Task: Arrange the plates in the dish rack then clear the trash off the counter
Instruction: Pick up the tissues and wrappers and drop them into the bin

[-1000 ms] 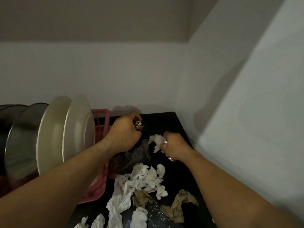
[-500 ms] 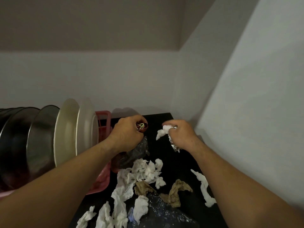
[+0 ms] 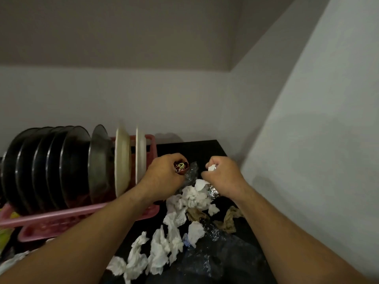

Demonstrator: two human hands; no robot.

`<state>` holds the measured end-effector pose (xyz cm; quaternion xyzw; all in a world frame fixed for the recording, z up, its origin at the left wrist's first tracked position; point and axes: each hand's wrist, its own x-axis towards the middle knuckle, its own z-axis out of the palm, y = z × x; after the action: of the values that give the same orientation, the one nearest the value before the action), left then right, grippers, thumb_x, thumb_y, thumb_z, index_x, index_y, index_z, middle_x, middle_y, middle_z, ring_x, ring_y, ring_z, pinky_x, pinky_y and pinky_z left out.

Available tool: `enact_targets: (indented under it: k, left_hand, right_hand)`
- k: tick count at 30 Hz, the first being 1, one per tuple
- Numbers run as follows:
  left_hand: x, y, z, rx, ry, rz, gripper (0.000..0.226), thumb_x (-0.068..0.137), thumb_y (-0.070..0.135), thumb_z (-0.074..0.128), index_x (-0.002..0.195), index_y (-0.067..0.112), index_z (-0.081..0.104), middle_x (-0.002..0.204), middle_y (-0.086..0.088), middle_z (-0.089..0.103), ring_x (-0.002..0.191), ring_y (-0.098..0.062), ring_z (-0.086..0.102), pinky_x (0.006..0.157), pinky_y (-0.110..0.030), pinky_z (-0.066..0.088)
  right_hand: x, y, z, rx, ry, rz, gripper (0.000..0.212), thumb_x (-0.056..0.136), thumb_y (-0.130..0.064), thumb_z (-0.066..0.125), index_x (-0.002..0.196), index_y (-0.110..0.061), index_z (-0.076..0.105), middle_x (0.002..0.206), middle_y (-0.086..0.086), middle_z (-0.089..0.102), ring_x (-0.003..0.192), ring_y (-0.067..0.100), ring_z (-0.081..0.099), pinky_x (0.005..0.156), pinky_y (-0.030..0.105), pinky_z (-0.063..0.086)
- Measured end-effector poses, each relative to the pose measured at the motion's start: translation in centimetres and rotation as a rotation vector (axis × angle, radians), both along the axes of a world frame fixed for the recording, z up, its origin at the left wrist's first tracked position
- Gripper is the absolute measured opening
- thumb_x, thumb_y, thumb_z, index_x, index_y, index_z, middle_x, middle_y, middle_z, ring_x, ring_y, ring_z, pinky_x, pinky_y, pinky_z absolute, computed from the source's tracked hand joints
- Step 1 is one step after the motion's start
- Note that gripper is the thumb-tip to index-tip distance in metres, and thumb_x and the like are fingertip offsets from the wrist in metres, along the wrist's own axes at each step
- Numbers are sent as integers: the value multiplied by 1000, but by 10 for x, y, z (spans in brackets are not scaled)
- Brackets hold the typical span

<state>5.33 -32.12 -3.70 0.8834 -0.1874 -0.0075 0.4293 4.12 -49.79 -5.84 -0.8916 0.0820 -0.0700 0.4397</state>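
Observation:
Several dark plates (image 3: 51, 167), a steel plate (image 3: 98, 160) and two cream plates (image 3: 123, 160) stand upright in the pink dish rack (image 3: 82, 214) on the left. My left hand (image 3: 164, 177) grips a crumpled red wrapper (image 3: 180, 167) just right of the rack. My right hand (image 3: 223, 177) holds a wad of white tissue (image 3: 212, 167) and crinkled foil (image 3: 213, 191). Below both hands, crumpled white tissues (image 3: 192, 195), brown paper scraps (image 3: 229, 220) and clear plastic (image 3: 207, 261) litter the black counter (image 3: 196, 148).
White walls close the counter at the back and on the right, meeting in a corner. More white tissues (image 3: 141, 259) trail toward the counter's near edge. Something yellow-green (image 3: 5, 232) lies at the far left beside the rack.
The view swung left, showing more of the rack. My right hand lifted from the counter with tissue and foil and drew closer to my left hand, which keeps its wrapper.

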Motion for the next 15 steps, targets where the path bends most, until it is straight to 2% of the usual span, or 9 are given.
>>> enact_targets:
  k: [2,5,10,13,15]
  left_hand:
    - [-12,18,-8,12,18,-23,25,81,15,73,104,23,66,93,9,66,83,-8,65,75,-31,58]
    - [-30,47,-20,54,-17,-43,27,82,11,73,104,26,67,95,11,68,88,-3,63,80,-27,56]
    - [-68,110,-26,95,-40,-97,27,77,4,68,92,27,69,83,11,68,74,-5,65,63,-20,54]
    - [-93,146,-34,147,-17,-161,32,74,0,64,92,26,71,83,10,69,72,-6,66,64,-27,58]
    - [-109,164,-42,154,6,-150,28,74,2,63,88,25,71,80,9,69,70,-9,66,62,-29,58]
  right_hand:
    - [-18,16,5,32,-29,-15,15,82,-7,70,72,-14,61,72,1,65,56,11,57,45,21,43]
    - [-47,44,12,-2,-61,-44,24,86,-13,68,67,-16,54,61,-3,54,48,9,45,40,18,35]
    - [-98,110,8,-17,-103,-89,23,88,-16,68,70,-15,53,62,-3,52,44,2,41,38,12,32]
    - [-130,150,-3,70,-70,-48,25,80,-23,79,78,-16,56,66,-4,56,43,-1,44,39,11,34]
    - [-148,172,-12,101,-1,-10,30,75,-22,83,85,-18,55,65,-4,55,42,-2,43,39,14,34]
